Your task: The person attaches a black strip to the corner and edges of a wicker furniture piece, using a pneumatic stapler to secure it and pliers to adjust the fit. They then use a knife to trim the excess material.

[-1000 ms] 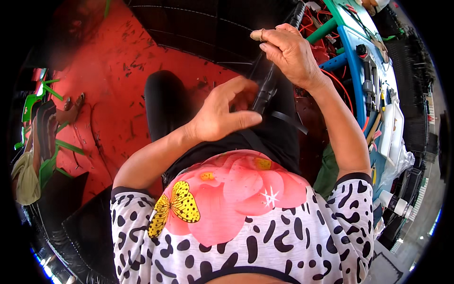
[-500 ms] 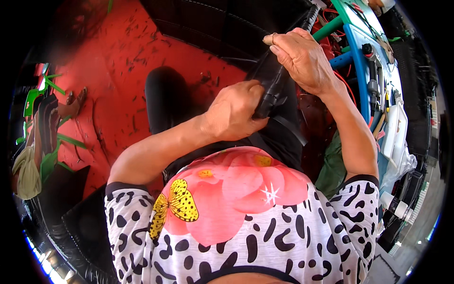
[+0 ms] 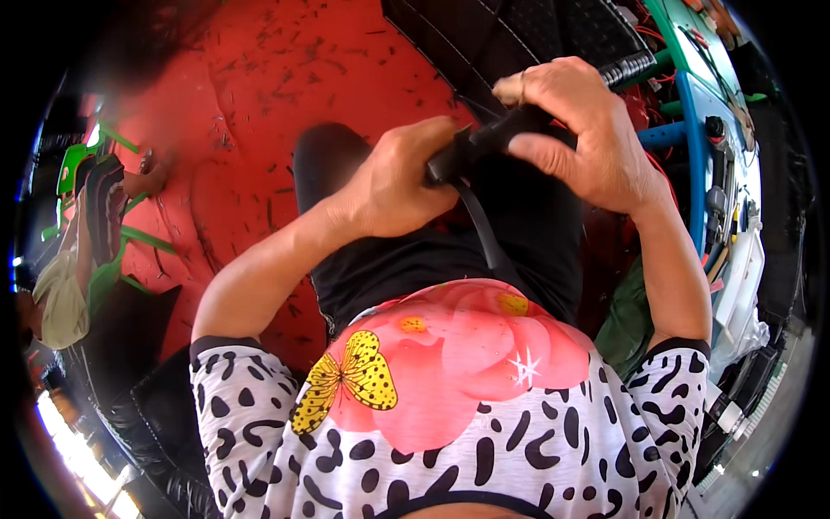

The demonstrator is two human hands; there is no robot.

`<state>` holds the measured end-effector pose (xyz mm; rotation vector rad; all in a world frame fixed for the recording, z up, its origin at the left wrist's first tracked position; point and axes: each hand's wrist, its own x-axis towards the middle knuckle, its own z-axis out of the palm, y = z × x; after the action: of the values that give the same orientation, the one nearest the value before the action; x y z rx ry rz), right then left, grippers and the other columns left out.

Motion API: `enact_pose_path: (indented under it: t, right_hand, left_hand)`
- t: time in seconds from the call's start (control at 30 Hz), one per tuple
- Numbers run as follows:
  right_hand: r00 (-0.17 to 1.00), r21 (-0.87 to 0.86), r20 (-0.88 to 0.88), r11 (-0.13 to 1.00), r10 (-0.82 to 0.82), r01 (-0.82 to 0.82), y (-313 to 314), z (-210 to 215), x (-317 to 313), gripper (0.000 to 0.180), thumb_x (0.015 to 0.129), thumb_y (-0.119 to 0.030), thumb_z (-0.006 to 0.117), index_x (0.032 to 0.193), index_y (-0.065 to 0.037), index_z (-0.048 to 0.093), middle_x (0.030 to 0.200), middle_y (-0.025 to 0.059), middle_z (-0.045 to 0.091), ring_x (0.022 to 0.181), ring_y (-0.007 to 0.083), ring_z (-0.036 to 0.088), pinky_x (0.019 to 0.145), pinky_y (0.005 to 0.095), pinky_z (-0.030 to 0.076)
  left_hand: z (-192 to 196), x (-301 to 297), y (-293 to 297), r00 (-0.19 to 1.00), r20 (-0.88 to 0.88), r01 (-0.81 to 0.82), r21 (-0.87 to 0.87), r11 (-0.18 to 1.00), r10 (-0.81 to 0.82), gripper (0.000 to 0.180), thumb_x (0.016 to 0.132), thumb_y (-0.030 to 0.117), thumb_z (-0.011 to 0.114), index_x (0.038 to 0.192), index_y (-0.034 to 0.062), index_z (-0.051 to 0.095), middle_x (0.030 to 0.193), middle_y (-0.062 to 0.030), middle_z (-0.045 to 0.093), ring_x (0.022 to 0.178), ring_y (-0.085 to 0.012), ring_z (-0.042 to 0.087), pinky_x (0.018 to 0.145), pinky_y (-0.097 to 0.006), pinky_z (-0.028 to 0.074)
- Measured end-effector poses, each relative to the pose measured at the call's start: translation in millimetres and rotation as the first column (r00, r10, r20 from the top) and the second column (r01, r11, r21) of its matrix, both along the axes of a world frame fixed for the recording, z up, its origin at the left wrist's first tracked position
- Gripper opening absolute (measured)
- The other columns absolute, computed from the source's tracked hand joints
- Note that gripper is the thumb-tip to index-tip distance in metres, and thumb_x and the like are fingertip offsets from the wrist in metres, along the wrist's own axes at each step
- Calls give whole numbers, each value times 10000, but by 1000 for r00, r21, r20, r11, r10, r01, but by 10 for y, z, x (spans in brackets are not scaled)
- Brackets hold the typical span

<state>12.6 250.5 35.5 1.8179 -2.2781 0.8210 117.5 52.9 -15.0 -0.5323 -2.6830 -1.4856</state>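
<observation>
Above my lap lies a black, tube-like wrapped edge (image 3: 497, 134), running up to the right toward a ribbed black section (image 3: 628, 69). My left hand (image 3: 402, 180) is closed around its lower end. A thin black strip (image 3: 478, 223) hangs from beside those fingers over my lap. Farther up, my right hand (image 3: 581, 130) curls over the same edge, thumb on the near side and fingers on the far side. A large black panel with pale stitched seams (image 3: 493, 43) extends behind it. The exact kind of piece cannot be told.
Red flooring (image 3: 259, 95) is strewn with dark scraps. At right stands a blue-and-green rack or table (image 3: 694, 156) with a dark hand tool (image 3: 716, 173), cords and a white tray (image 3: 735, 255). A green stool (image 3: 143, 238) with cloths stands at left, near another person's foot (image 3: 149, 177).
My left hand has shifted slightly left, and my right hand has moved down onto the wrapped edge. The panel has swung right, and the strip now hangs down over my lap.
</observation>
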Motion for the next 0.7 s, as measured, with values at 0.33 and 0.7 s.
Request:
enact_pose_path:
  t: [0.33,0.7]
  right_hand:
    - [997,179,18,981,-76,72,-157,39,110,356,705,-330,641,923,-51,606,873,58,595,904,219,555,969,401,266]
    - [989,169,41,976,-145,136,-207,27,188,262,624,-181,660,844,-53,595,800,45,590,813,217,560,947,383,288]
  left_hand:
    - [-72,-26,-136,932,260,33,635,772,-254,321,734,175,480,917,-77,559,988,-187,565,920,-229,532,814,-307,412]
    - [187,-31,-94,891,452,-140,364,921,-43,129,709,67,518,741,-57,526,751,-87,546,710,-159,517,666,-226,387]
